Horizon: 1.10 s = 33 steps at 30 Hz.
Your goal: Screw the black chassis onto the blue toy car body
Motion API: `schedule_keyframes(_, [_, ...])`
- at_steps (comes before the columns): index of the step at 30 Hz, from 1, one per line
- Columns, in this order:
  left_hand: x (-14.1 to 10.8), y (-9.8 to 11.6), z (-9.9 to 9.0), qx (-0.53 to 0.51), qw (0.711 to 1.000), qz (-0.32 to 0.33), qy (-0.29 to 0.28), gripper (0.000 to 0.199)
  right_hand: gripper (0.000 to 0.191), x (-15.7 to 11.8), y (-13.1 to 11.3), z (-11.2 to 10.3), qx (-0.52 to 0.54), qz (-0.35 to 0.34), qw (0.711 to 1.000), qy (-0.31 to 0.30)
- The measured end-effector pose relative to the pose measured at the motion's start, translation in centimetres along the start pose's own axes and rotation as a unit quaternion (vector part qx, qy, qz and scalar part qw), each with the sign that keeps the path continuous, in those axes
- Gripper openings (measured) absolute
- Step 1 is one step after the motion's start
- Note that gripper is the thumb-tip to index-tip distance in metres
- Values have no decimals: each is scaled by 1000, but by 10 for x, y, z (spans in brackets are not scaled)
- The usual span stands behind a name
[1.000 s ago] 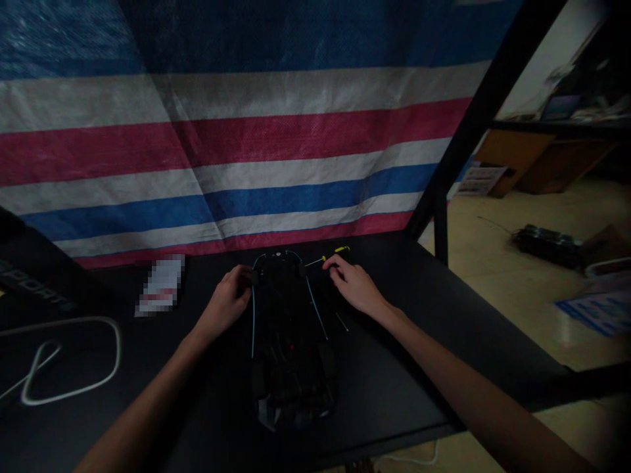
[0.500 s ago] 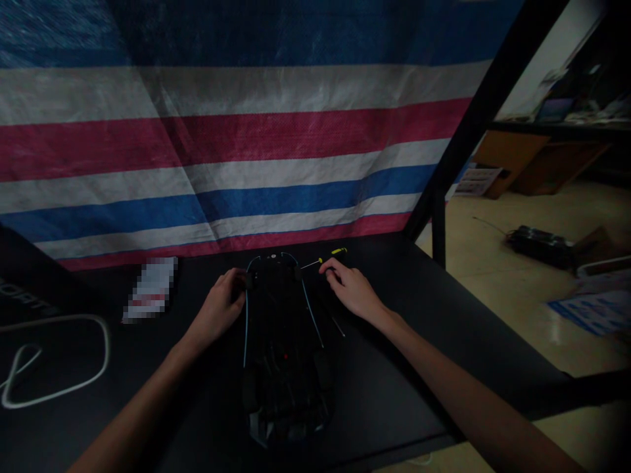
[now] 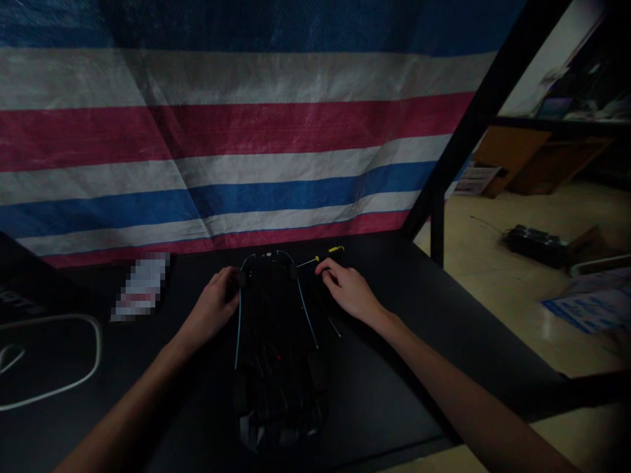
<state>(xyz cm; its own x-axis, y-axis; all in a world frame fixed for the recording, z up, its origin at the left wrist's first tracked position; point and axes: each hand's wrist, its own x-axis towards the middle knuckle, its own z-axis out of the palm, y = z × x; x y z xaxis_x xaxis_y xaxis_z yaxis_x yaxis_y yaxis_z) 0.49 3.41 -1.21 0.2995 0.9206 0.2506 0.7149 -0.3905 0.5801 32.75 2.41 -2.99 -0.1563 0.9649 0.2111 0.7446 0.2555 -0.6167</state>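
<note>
A dark toy car (image 3: pixel 269 315) with thin blue side edges lies underside up on the black table, a small red spot on its underside. My left hand (image 3: pixel 211 307) is at its far left wheel, fingers loosely bent and thumb apart; the fingertips are dim against the car. My right hand (image 3: pixel 348 292) rests right of the car, holding nothing visible, index finger and thumb apart. Just beyond its fingertips is a screwdriver with a yellow-and-dark handle (image 3: pixel 336 249), its shaft pointing at the car. A second thin metal shaft (image 3: pixel 335 326) lies between car and right hand.
A blurred white packet (image 3: pixel 142 286) lies on the table (image 3: pixel 394 387) at the left, with a white cable (image 3: pixel 100 341) nearer. A striped sheet (image 3: pixel 276 128) hangs behind. Dark frame posts (image 3: pixel 438 223) stand at the right; beyond them, a dark device (image 3: pixel 532 244) is on the floor.
The view has shifted slightly, so the car, packet and cable appear further left. Both hands keep nearly the same pose beside the car.
</note>
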Motion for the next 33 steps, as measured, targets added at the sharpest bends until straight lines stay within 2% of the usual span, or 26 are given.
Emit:
schedule_keyframes(21, [-2,1,2,-26,1000,10,-5,29,24,0,1,0,-15,-7,1000,-10])
schedule_keyframes(33, [0,-8,6,-46,999,18,-1,38,22,0,2,0,-19,-14,1000,-16])
